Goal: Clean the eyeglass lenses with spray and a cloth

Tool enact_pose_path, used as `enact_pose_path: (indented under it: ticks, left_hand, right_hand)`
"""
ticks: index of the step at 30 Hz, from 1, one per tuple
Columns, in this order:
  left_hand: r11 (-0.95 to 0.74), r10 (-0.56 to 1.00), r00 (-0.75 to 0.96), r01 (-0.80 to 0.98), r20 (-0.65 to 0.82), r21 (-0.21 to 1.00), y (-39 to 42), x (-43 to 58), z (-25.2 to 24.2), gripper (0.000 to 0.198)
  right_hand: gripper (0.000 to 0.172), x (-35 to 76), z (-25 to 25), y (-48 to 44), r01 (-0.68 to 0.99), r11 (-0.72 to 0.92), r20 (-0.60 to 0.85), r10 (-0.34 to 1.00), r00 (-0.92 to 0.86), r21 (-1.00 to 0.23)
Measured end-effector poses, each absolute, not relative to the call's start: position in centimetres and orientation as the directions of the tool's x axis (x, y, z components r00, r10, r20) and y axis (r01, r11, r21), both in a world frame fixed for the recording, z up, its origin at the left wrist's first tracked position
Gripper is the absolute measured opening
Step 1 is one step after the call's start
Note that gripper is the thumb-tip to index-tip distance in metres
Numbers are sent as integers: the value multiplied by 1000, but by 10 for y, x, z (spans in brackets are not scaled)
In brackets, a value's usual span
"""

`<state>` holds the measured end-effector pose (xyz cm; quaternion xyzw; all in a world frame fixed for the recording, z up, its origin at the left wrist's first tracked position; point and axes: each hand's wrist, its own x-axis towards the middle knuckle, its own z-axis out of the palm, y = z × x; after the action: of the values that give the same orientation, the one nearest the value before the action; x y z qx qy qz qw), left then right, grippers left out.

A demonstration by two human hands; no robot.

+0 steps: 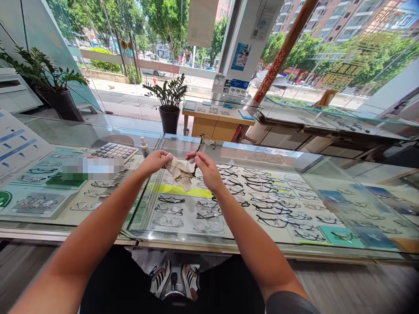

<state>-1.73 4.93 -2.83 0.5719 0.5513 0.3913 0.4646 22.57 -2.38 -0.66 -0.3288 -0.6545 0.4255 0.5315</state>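
Both hands are raised over a glass display counter (294,157). My left hand (156,160) pinches a beige cleaning cloth (179,172), which hangs down between the hands. My right hand (203,166) is closed on a pair of glasses with a thin dark red frame (197,150); one temple sticks up above the fingers. The cloth touches the glasses where the two hands meet. Under the glass lie several rows of spectacle frames (262,196).
A calculator (114,151) and a small spray bottle (144,146) sit on the counter to the left. Leaflets (19,146) lie at far left. Potted plants (169,104) stand beyond, by the shop window. My shoes (173,279) show below the counter.
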Motion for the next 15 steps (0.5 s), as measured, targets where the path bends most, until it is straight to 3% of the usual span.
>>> enact_pose_path:
  ticks: [7,15]
  left_hand:
    - [111,956,283,-132,-70,985,22,0,-7,56]
    - [132,919,395,-295,-5,946,6,13,-3,53]
  right_hand:
    - [53,223,-14,-20,-39,410,410,892,-193,-911]
    - [56,223,-20,-18,49,510,500,856,-132,-859]
